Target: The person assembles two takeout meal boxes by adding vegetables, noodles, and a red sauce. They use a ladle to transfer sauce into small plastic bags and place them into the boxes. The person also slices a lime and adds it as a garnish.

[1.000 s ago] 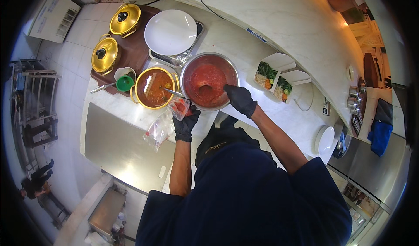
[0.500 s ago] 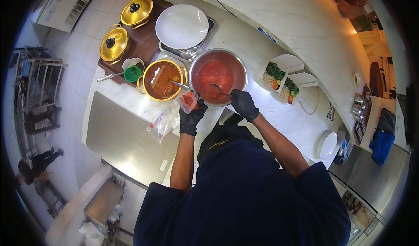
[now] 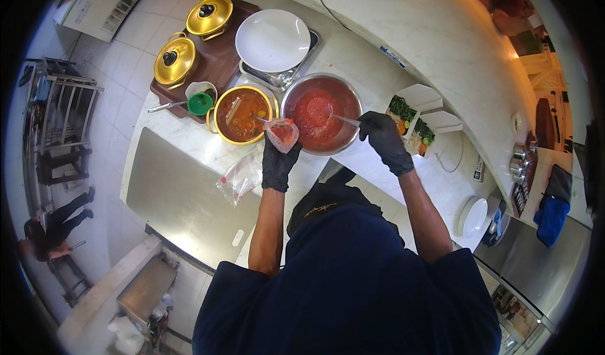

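Steel bowl (image 3: pixel 321 112) of red sauce, spoon (image 3: pixel 345 120) gripped by right hand (image 3: pixel 386 142), small filled bag (image 3: pixel 282 133) held beside it by left hand (image 3: pixel 278 164).

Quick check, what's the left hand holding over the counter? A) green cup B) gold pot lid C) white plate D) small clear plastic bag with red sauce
D: the black-gloved left hand holds up a small clear plastic bag with red sauce beside the steel bowl of red sauce, while the right hand holds a metal spoon in that bowl.
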`<move>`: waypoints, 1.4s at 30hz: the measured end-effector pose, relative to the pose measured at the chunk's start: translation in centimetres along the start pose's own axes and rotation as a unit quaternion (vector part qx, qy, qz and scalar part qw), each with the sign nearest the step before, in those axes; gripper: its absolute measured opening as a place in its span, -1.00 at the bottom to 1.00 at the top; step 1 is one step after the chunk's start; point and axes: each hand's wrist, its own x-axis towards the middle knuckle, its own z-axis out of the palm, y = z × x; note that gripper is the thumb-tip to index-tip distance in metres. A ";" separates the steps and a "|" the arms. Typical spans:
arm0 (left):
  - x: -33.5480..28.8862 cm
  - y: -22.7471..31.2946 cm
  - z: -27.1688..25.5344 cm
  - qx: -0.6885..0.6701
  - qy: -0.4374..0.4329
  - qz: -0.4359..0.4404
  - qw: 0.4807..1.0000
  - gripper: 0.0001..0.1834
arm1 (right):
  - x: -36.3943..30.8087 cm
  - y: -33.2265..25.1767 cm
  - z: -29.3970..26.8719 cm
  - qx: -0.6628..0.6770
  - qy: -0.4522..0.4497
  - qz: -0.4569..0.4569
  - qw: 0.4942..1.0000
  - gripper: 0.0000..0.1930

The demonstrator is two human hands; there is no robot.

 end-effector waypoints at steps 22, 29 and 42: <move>2.3 4.6 8.7 -0.585 0.063 -0.286 0.756 -0.35 | -7.9 -6.1 2.0 -0.288 0.098 -0.243 0.921 -0.51; 2.9 3.5 8.4 -0.590 0.034 -0.309 0.745 -0.38 | -8.0 -5.6 1.3 -0.223 0.146 -0.288 0.920 -0.60; 1.1 2.3 -0.6 -0.592 -0.022 -0.271 0.759 -0.64 | -1.9 7.7 3.4 -0.230 0.055 -0.158 0.959 -0.85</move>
